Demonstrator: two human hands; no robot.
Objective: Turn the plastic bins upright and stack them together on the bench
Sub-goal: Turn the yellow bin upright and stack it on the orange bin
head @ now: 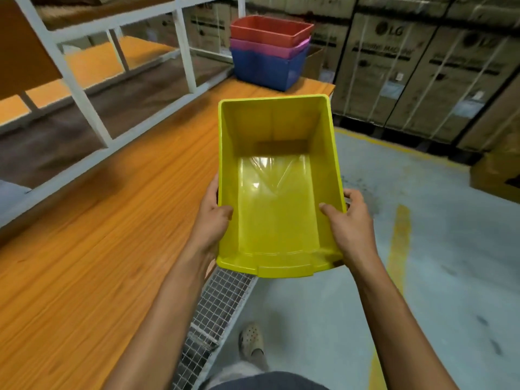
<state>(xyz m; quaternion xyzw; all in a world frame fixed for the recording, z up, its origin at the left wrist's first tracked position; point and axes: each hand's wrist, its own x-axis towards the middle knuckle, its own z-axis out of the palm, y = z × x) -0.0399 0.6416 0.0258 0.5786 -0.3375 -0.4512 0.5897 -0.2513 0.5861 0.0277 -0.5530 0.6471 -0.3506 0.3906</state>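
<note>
I hold a yellow plastic bin (277, 175) upright in front of me, its open top facing me, above the bench's right edge. My left hand (212, 220) grips its left rim and my right hand (347, 220) grips its right rim, thumbs inside. At the far end of the wooden bench (112, 220) stands a nested stack of upright bins: a red bin (270, 29) on top, a pink bin (270, 49) in the middle, a blue bin (267, 70) at the bottom.
A white metal shelf frame (84, 88) runs along the bench's left side. Stacked cardboard boxes (422, 68) line the wall to the right. A wire mesh panel (216, 305) hangs below the bench edge. My foot (251, 340) stands on the grey floor with yellow lines.
</note>
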